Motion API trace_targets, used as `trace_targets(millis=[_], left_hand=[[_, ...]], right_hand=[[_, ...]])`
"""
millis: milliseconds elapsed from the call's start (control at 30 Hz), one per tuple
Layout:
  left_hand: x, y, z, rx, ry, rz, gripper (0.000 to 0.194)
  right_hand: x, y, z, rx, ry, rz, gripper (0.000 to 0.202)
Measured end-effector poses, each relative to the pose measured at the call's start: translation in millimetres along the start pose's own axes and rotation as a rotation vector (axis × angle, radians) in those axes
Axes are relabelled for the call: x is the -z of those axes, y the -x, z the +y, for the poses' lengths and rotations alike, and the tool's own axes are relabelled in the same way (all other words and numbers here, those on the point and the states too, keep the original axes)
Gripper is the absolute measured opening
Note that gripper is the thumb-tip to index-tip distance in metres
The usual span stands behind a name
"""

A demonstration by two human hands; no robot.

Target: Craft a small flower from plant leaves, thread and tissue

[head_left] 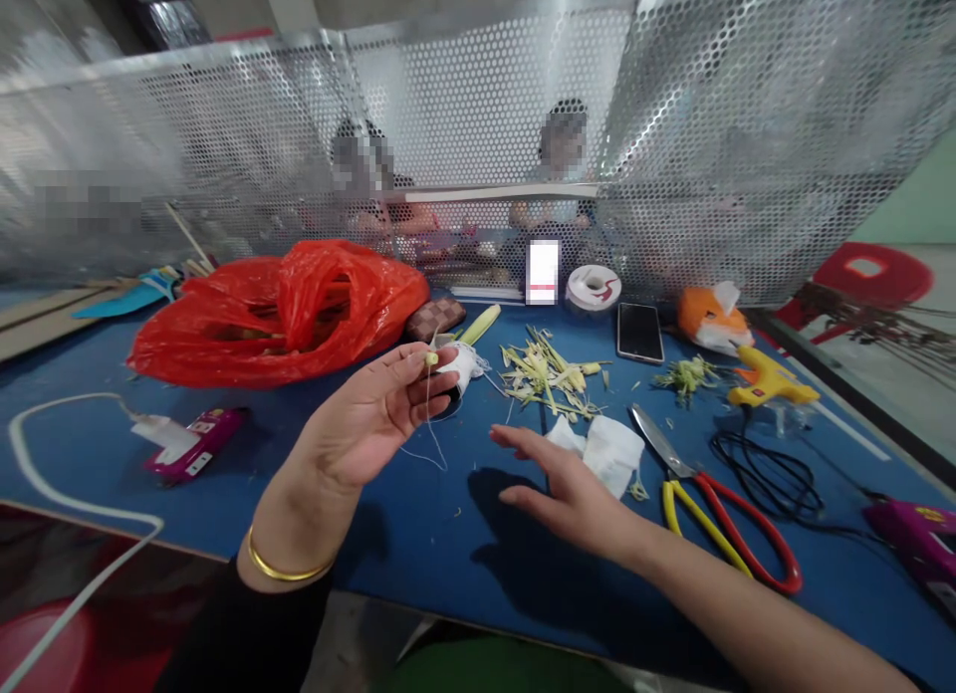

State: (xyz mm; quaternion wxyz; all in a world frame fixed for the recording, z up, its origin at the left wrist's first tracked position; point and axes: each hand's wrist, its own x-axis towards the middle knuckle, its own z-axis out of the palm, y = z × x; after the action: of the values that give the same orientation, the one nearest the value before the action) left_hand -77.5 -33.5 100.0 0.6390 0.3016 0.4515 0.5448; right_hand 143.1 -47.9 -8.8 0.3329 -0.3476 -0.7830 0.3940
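My left hand [373, 414] is raised over the table, thumb and forefinger pinching a small pale yellow-green plant piece [431, 358]. A thin white thread [434, 444] hangs from it and loops down toward the table. Behind those fingers is a spool of white thread [467, 366], partly covered by them. My right hand [560, 489] hovers with fingers apart and holds nothing. Crumpled white tissue [613, 454] lies just beyond it. A pile of pale yellow-green plant strips [549, 374] lies behind the tissue, and a larger pale bud-like piece [482, 325] is near the spool.
A red plastic bag [276, 315] fills the back left. Scissors with red and yellow handles [717, 519] lie right, near a yellow glue gun [773, 379] and its black cable. A phone [640, 333], a ribbon roll [594, 289] and a purple power strip [198, 444] are also on the table.
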Motion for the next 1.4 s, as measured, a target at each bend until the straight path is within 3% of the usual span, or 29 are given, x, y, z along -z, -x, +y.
trace_targets(millis=[67,200,300,367,500,600,767,900,1033,1167,1300,1400], left_hand=[[0.7,2.1,1.6,-0.022,0.015,0.002,0.008],[6.4,3.8,5.2,-0.066,0.048,0.077,0.015],[13.6,5.3,9.5,-0.078,0.062,0.155,0.017],[19.2,6.5,13.5,-0.091,0.068,0.196,0.016],[30.6,5.2,20.7,-0.147,0.063,0.252,0.015],[39.3,-0.2,21.7,-0.186,0.055,0.261,0.016],[56.3,-12.5,16.4,-0.199,-0.025,0.217,0.003],[70.6,-24.8,14.0,-0.239,-0.186,0.179,0.018],[83.8,-38.8,14.2,-0.265,-0.478,0.174,0.023],[96.6,-40.4,12.8,-0.322,-0.992,0.213,0.015],[97.6,-15.2,12.3,-0.472,-1.463,0.339,0.011],[79.2,12.7,7.9,-0.619,-1.546,0.389,0.015]], right_hand=[[-10.0,-18.5,-1.3,-0.044,-0.048,0.048,0.046],[-31.5,-68.6,7.1,-0.314,-0.106,0.067,0.036],[-48.3,-93.7,20.0,-0.373,-0.117,0.077,0.038],[-56.2,-96.6,25.3,-0.386,-0.144,0.089,0.036],[-52.7,-73.9,17.7,-0.357,-0.211,0.126,0.036],[-32.9,-44.8,-0.8,-0.279,-0.243,0.113,0.033],[4.1,4.7,-24.4,-0.089,-0.352,-0.017,0.030],[18.4,38.8,-24.5,-0.076,-0.447,0.016,0.025],[20.9,66.2,-17.1,-0.105,-0.502,0.170,0.028],[20.5,83.1,-10.3,-0.148,-0.415,0.362,0.030],[22.9,92.7,-5.2,-0.190,-0.298,0.488,0.030],[25.7,98.8,-2.5,-0.220,-0.275,0.524,0.030]])
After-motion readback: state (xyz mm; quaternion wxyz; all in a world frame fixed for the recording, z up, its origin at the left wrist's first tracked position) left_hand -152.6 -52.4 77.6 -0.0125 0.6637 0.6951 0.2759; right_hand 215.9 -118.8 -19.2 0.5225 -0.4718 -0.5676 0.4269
